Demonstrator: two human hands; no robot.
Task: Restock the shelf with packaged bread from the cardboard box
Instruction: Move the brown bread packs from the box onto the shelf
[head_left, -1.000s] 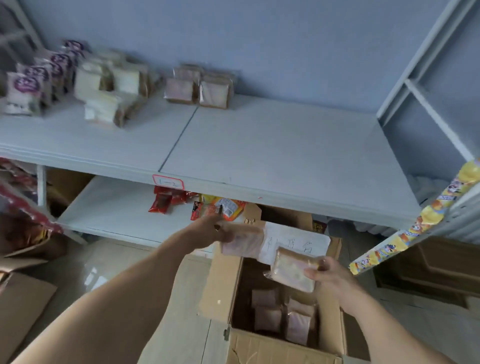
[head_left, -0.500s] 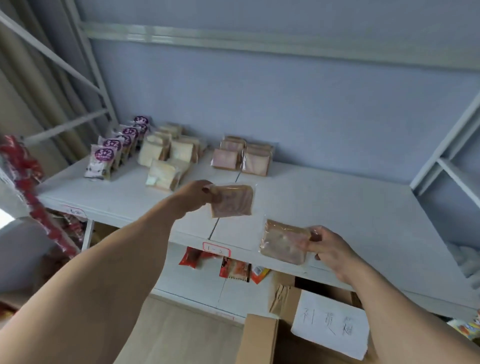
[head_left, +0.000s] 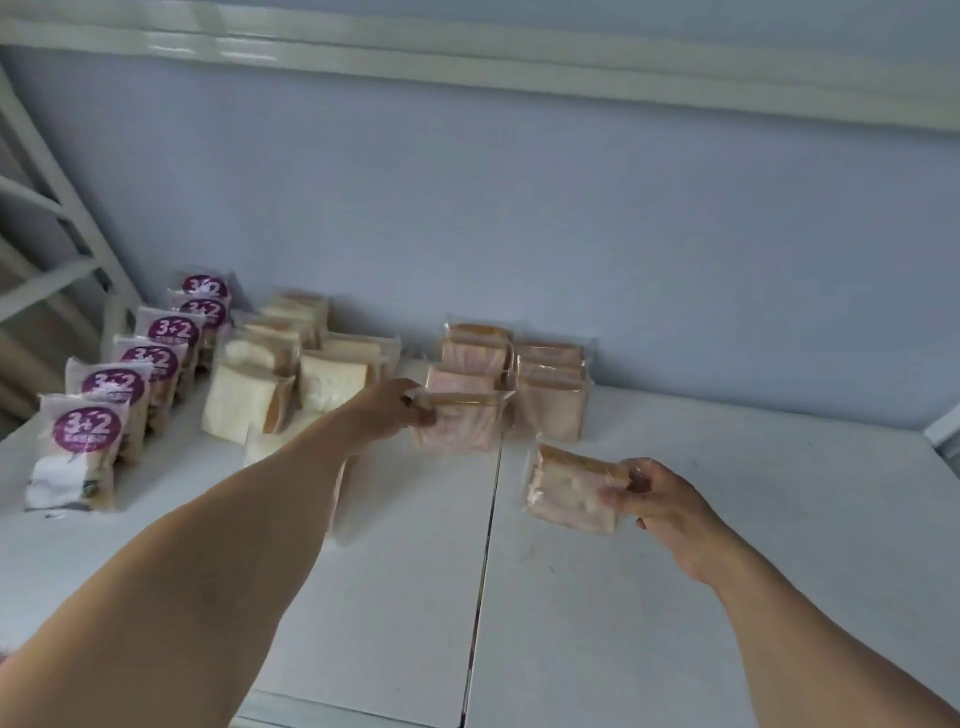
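the left hand (head_left: 387, 410) is reaching out over the shelf (head_left: 727, 597), its grip clamped on the top edge of a pinkish bread pack (head_left: 460, 423) that is hanging upright, just in front of the two short rows of matching packs (head_left: 511, 374) standing against the back wall. the right hand (head_left: 657, 501) is holding a second bread pack (head_left: 569, 491) at about 4 o'clock from the first, grip pinched on that pack's right end, with the pack tilted and apparently clear of the shelf surface, though blur is making that hard to confirm.

the relation that is mattering here: the left-hand pack is sitting at the front of the left row, seemingly touching or nearly touching the pack behind it at 12 o'clock, its broad face toward the camera and its long axis running left to right, parallel with the row. judging from this, the left hand is the nearer one to its slot and is likely setting down first. the open spot in front of the right row is lying at about 12 o'clock from the right-hand pack, near but still apart, so that pack probably needs turning upright before it goes in.

at 9 o'clock, the pale sandwich packs (head_left: 244, 400) and the purple-labelled packs (head_left: 83, 447) are standing in their own rows, well apart. the cardboard box is not in view.
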